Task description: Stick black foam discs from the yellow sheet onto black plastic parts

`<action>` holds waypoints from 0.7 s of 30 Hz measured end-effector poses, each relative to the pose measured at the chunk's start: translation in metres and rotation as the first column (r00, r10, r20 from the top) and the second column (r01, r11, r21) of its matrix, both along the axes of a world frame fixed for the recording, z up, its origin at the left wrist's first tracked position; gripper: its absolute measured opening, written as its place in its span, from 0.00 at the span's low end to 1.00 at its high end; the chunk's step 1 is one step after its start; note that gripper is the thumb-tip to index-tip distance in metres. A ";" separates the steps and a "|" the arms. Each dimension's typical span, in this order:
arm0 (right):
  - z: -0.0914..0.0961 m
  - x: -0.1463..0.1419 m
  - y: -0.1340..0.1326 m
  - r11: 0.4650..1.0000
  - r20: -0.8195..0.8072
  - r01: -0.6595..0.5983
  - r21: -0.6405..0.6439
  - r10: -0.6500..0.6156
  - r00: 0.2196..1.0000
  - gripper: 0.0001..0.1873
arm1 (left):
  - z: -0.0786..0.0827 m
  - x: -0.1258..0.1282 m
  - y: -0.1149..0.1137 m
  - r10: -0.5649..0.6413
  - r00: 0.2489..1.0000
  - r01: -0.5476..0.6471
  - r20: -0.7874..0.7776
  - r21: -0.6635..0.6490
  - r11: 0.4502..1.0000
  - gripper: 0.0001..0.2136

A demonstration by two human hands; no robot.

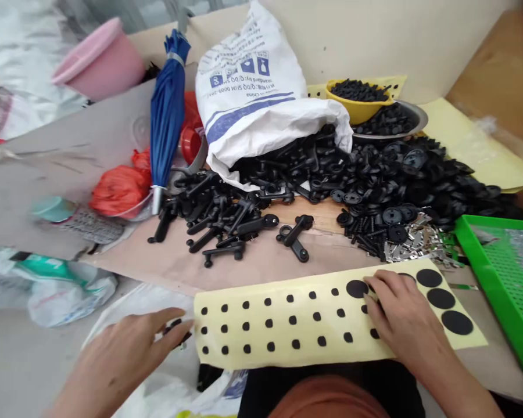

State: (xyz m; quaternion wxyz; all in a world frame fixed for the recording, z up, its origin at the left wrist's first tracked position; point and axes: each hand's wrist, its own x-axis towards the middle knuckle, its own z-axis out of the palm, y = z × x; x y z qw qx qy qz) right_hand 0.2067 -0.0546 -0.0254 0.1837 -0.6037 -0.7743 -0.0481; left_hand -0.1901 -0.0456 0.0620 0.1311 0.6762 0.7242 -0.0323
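A pale yellow sheet [287,354] with rows of small black dots and a few large black round pads [457,322] lies across the near table edge. My right hand [403,319] rests flat on its right part, fingers stretched toward a large black pad [356,288]. My left hand [126,351] is at the sheet's left end, fingers curled round a small black part [174,326] that I cannot make out. Behind the sheet lies a heap of black plastic levers [226,220] and round black discs [401,186].
A white woven sack [253,98] spills black parts. A yellow bowl [357,107] and a metal bowl [412,125] hold more. Small metal clips [412,244] lie beside a green perforated tray [505,278]. A blue umbrella [168,110], red bag [119,188] and pink bucket [100,61] sit left.
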 end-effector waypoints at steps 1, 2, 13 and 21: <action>0.000 -0.003 0.001 1.000 0.024 -0.003 -0.001 0.003 1.000 0.13 | -0.004 0.002 -0.003 -0.008 0.998 0.012 -0.069 0.049 0.999 0.15; 0.001 -0.006 0.002 1.000 0.036 -0.003 0.000 0.003 0.999 0.12 | -0.009 0.011 -0.004 -0.051 0.996 0.058 -0.079 0.091 0.994 0.15; -0.005 -0.008 0.004 1.000 -0.098 0.017 0.020 -0.015 0.995 0.07 | -0.054 0.220 0.018 -0.837 0.539 0.782 0.088 0.316 0.537 0.10; 0.006 -0.002 0.003 0.998 -0.281 -0.004 -0.061 -0.014 0.960 0.06 | -0.064 0.222 0.025 -0.821 0.570 0.775 0.031 0.309 0.551 0.11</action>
